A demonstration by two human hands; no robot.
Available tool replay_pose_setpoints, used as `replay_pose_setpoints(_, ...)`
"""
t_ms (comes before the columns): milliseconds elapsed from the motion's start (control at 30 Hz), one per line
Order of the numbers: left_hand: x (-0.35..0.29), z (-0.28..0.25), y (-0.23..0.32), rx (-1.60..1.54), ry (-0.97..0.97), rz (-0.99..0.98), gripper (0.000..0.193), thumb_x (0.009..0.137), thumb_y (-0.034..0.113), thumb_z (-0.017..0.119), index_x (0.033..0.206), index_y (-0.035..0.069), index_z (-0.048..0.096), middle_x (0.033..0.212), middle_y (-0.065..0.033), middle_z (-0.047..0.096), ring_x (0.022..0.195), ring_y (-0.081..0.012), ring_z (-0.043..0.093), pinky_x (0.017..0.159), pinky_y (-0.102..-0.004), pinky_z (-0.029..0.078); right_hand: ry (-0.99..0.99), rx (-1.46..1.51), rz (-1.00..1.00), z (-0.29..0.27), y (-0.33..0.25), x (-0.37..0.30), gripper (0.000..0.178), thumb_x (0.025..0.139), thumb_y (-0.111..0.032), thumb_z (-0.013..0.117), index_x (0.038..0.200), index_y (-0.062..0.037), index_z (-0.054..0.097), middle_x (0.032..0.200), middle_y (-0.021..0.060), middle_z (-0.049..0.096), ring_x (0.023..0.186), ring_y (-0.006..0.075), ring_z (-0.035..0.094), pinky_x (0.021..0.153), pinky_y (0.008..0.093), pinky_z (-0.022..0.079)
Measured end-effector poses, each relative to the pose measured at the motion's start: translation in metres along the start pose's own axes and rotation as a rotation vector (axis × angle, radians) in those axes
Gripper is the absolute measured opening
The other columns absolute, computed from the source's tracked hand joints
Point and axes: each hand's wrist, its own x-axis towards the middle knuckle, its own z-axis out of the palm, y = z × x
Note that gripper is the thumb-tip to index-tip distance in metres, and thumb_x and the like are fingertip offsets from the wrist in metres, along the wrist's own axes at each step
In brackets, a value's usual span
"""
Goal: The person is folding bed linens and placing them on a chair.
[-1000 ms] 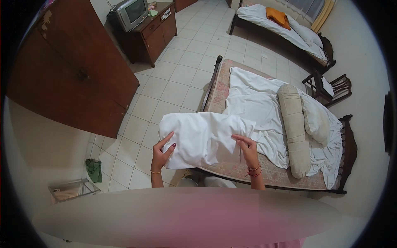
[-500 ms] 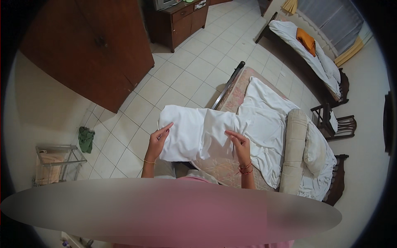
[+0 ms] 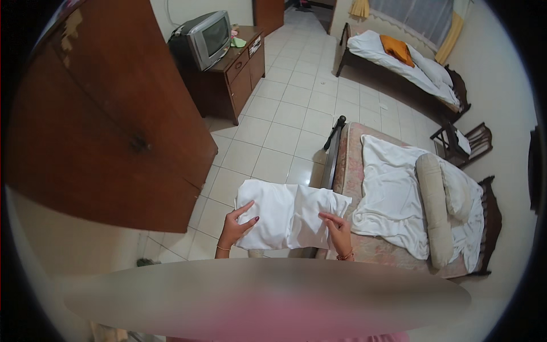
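A folded white cloth (image 3: 266, 214) is held up in front of me, above the tiled floor by the foot of the nearer bed. My left hand (image 3: 232, 231) grips its left end, with fingers and thumb on the fabric and the rest of the hand at the edge. At the right end, the fingers of my right hand (image 3: 339, 232) close on the cloth's lower part. A crease runs down the middle of the bundle, and its right side looks looser and wrinkled. What lies under the cloth is hidden.
The nearer bed (image 3: 387, 246) bears a crumpled white sheet (image 3: 393, 188), a long bolster (image 3: 434, 211) and a pillow (image 3: 456, 194). A tall brown wardrobe (image 3: 114, 137) stands left, beyond it a television (image 3: 208, 40) on a cabinet (image 3: 242, 85). A chair (image 3: 464, 142) and second bed (image 3: 370, 48) are far right.
My view has tilted up and shifted left, bringing the television into sight. Both hands still hold the cloth, which appears lower and slightly right in view.
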Motion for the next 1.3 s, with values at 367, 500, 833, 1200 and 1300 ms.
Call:
replay_pose_setpoints(367, 0.055, -0.082, -0.014, -0.024, -0.084, 0.008, 0.046, 0.068, 0.01, 0.067, 0.11, 0.0, 0.052, 0.108, -0.0151, 0.054, 0.102, -0.0178, 0.049, 0.09, -0.029, 0.035, -0.01, -0.319, -0.007, 0.077, -0.045, 0.021, 0.023, 0.073, -0.007, 0.052, 0.093, -0.001, 0.061, 0.09, 0.0116, 0.062, 0.086, 0.0179, 0.057, 0.08, 0.0273, 0.04)
replay_pose_setpoints(500, 0.076, -0.086, -0.009, -0.094, -0.089, 0.015, 0.045, 0.069, 0.01, 0.067, 0.11, 0.0, 0.052, 0.108, -0.0148, 0.055, 0.102, -0.0178, 0.049, 0.089, -0.0288, 0.035, 0.048, -0.272, 0.031, 0.079, -0.062, 0.039, 0.02, 0.076, -0.007, 0.052, 0.093, 0.0004, 0.061, 0.09, 0.0096, 0.063, 0.085, 0.014, 0.057, 0.079, 0.0252, 0.041)
replay_pose_setpoints(833, 0.175, -0.077, 0.013, -0.156, -0.144, 0.041, 0.035, 0.077, 0.012, 0.058, 0.109, 0.001, 0.052, 0.108, -0.0133, 0.055, 0.101, -0.0153, 0.049, 0.089, -0.0262, 0.034, 0.123, -0.289, -0.04, 0.062, -0.077, 0.121, 0.022, 0.073, -0.01, 0.058, 0.092, -0.0004, 0.062, 0.091, 0.009, 0.062, 0.085, 0.0147, 0.057, 0.079, 0.0255, 0.041)
replay_pose_setpoints(1200, 0.381, -0.056, 0.045, -0.129, -0.142, 0.11, 0.032, 0.08, 0.012, 0.054, 0.11, 0.0, 0.052, 0.11, -0.0118, 0.054, 0.102, -0.0143, 0.049, 0.089, -0.0252, 0.034, 0.095, -0.234, -0.093, 0.018, -0.09, 0.329, 0.023, 0.072, -0.01, 0.06, 0.093, -0.0014, 0.062, 0.092, 0.008, 0.062, 0.087, 0.0126, 0.056, 0.08, 0.0255, 0.041)
replay_pose_setpoints(1300, 0.439, -0.052, 0.067, -0.097, -0.131, 0.118, 0.032, 0.081, 0.013, 0.053, 0.109, -0.001, 0.052, 0.11, -0.0121, 0.054, 0.103, -0.0143, 0.048, 0.09, -0.0252, 0.034, 0.073, -0.183, -0.138, 0.006, -0.113, 0.394, 0.022, 0.073, -0.009, 0.059, 0.093, -0.0013, 0.062, 0.093, 0.0081, 0.062, 0.089, 0.0138, 0.056, 0.081, 0.0259, 0.04)
